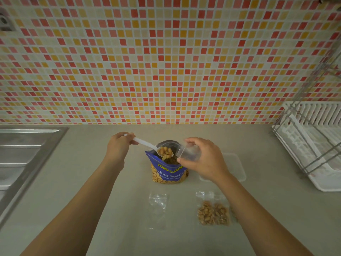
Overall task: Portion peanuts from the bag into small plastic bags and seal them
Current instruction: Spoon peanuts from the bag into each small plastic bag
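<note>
A blue bag of salted peanuts (pixel 168 171) stands open on the counter. My left hand (pixel 118 146) grips a white plastic spoon (pixel 145 145) whose bowl, heaped with peanuts (pixel 166 152), hovers over the bag's mouth. My right hand (pixel 201 157) holds a small clear plastic bag (pixel 188 152) open, tilted toward the spoon, just right of the peanut bag's mouth. Nearer to me lie an empty small plastic bag (pixel 157 209) and a small bag filled with peanuts (pixel 213 212).
A clear plastic container (pixel 234 167) sits right of the peanut bag, partly behind my right hand. A steel sink drainboard (pixel 24 154) lies at the left. A white dish rack (pixel 311 143) stands at the right. A tiled wall backs the counter (pixel 92 182).
</note>
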Motion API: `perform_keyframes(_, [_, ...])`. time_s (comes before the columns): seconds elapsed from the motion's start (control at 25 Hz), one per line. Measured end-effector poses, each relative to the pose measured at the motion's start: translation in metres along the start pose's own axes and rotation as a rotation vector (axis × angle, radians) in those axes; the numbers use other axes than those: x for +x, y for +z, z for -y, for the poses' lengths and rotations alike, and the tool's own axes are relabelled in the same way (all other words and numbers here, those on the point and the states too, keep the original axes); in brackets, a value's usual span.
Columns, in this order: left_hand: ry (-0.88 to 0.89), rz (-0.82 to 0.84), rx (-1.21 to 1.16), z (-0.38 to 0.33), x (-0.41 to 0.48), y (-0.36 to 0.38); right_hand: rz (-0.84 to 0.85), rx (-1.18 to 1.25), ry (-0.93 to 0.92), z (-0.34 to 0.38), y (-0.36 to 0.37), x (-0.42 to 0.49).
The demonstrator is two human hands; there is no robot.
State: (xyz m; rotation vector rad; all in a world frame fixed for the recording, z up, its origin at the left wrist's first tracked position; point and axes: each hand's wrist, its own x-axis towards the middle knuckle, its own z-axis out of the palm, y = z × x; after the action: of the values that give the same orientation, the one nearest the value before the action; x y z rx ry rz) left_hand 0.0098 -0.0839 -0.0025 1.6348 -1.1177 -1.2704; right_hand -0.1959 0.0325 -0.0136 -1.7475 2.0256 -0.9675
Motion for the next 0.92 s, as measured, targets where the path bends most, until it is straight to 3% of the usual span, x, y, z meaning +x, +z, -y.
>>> perform_keyframes(0.32, [0.012,-0.005,-0.068,-0.036,0.001,-0.002,-0.028,-0.096,0.014,0.012,0.015,0.002])
perform_keyframes(0.52, [0.098,0.023,0.033,-0.051,-0.014,0.003,-0.068,0.097,0.036,0.014,0.023,0.001])
perform_keyframes(0.64, [0.397,0.131,0.158,-0.061,-0.032,0.003,-0.097,0.208,0.068,0.016,0.028,0.002])
perform_keyframes(0.72, [0.771,0.214,0.337,-0.064,-0.047,0.001,-0.132,0.279,0.095,0.019,0.031,0.003])
perform_keyframes(0.8, [1.147,0.147,0.533,-0.067,-0.056,-0.003,-0.167,0.373,0.133,0.022,0.034,0.004])
perform_keyframes(0.84, [1.218,0.073,0.533,-0.069,-0.054,-0.006,-0.18,0.415,0.15,0.022,0.035,0.005])
perform_keyframes(0.92, [1.045,-0.01,0.298,-0.073,-0.047,-0.016,-0.195,0.467,0.172,0.019,0.035,0.005])
